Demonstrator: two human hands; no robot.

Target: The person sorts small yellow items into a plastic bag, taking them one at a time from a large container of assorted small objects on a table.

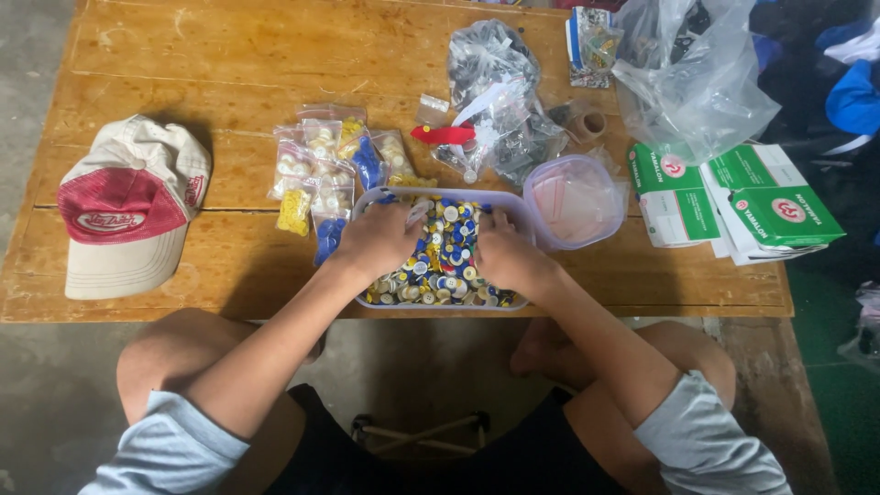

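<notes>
A worn wooden counter [183, 55] of long planks stood on a grey concrete floor [27, 92], seen from above, with the person's bare knees and pale shirt sleeves at the lower edge. Near the counter's front edge, at its middle, sat a clear rectangular plastic tub [513, 203] heaped with buttons [445, 261] in blue, white and yellow. Both hands were down inside that tub: the left hand [376, 240] lay palm-down on the left part of the heap with fingers curled into the buttons, and the right hand [506, 257] rested on the right part, fingers bent among them. Whether either hand had pinched hold of a particular button could not be told.

Just left of the tub lay a cluster of small clear bags [325, 165] of sorted buttons, some white, some yellow, some blue; their exact number was hard to tell. Far left of the tub sat one red and cream cap [128, 215]. Touching the tub's right corner was one round clear container [576, 200]. Behind the tub lay a bag of dark buttons [490, 64] and a small red piece [443, 134]. To the right of the tub were two green and white cartons [733, 197], with a large crumpled clear plastic bag [697, 82] behind them.
</notes>
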